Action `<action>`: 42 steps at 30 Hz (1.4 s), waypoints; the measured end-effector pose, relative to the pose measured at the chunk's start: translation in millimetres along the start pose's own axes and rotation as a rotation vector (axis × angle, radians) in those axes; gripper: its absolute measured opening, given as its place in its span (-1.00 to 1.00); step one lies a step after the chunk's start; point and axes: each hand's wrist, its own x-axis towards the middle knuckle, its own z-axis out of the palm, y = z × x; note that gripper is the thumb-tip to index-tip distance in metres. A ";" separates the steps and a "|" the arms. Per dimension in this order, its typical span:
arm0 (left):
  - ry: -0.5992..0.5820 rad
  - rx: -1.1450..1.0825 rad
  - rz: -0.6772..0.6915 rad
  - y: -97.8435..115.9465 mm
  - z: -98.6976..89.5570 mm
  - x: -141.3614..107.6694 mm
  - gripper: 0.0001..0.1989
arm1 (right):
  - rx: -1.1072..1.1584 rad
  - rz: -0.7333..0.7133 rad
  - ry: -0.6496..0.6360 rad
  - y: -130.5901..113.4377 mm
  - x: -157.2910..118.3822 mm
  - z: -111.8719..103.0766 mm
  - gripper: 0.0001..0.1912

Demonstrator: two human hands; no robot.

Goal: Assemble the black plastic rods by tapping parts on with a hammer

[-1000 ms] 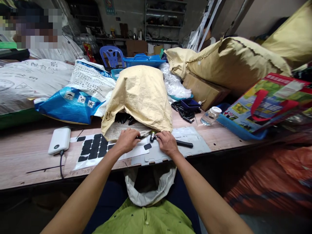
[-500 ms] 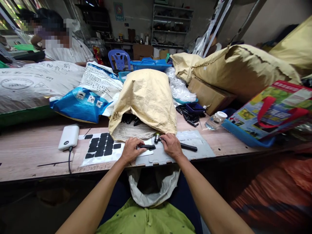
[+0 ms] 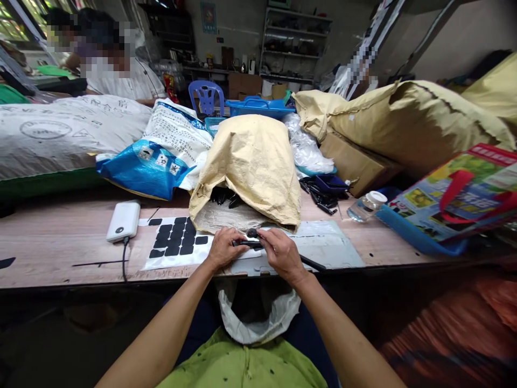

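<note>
My left hand [image 3: 223, 248] is closed on one end of a slim black part [image 3: 251, 244], holding it low over the grey board [image 3: 335, 253]. A small hammer [image 3: 252, 233] is in my right hand [image 3: 281, 254], gripped close to its round dark head. Its black handle sticks out to the right beneath the hand. The hammer head is just above the black part; whether they touch I cannot tell. Right behind my hands lies a tan sack [image 3: 250, 156], its mouth facing me with black parts [image 3: 226, 197] inside.
Left of my hands are a sheet of black stickers [image 3: 173, 237] and a white power bank [image 3: 123, 221] with a cable. To the right stand a clear jar [image 3: 367, 206], loose black parts [image 3: 321, 196] and a blue tray [image 3: 424, 231]. Another person [image 3: 121, 75] sits across at the left.
My right hand has lifted the hammer and brought its head left, over the black part. The handle now slants down to the right. My left hand still holds the part. The view has shifted slightly.
</note>
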 end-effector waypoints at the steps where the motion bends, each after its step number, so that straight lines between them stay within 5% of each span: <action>1: 0.002 -0.008 0.003 -0.4 0.1 0.0 -0.79 | -0.005 -0.002 -0.007 -2.6 -2.0 3.9 -0.69; 6: 0.009 -0.010 0.007 -0.2 1.0 0.1 -0.82 | -0.080 0.011 -0.078 -2.0 -11.9 18.3 -0.68; 12: 0.022 -0.015 -0.001 -2.5 4.7 0.5 -0.81 | -0.037 0.043 0.016 1.3 -12.5 6.4 -0.68; 17: 0.027 -0.007 -0.013 1.9 2.9 0.0 -0.82 | -0.036 0.066 -0.041 6.0 -17.5 1.0 -0.70; 22: 0.017 0.012 -0.011 7.1 -1.0 -0.9 -0.77 | -0.073 0.074 0.024 32.6 -4.6 -7.0 -0.70; 30: -0.015 0.039 -0.004 6.6 -1.4 -0.8 -0.77 | -0.207 0.029 -0.103 82.9 0.6 4.7 -0.76; 38: -0.009 -0.005 -0.013 7.6 -5.1 0.4 -0.84 | -0.250 0.075 -0.090 80.5 -5.7 12.2 -0.78; 42: 0.054 -0.053 0.019 28.4 -14.1 -11.7 -0.91 | -0.260 0.091 -0.095 80.1 -5.0 11.3 -0.78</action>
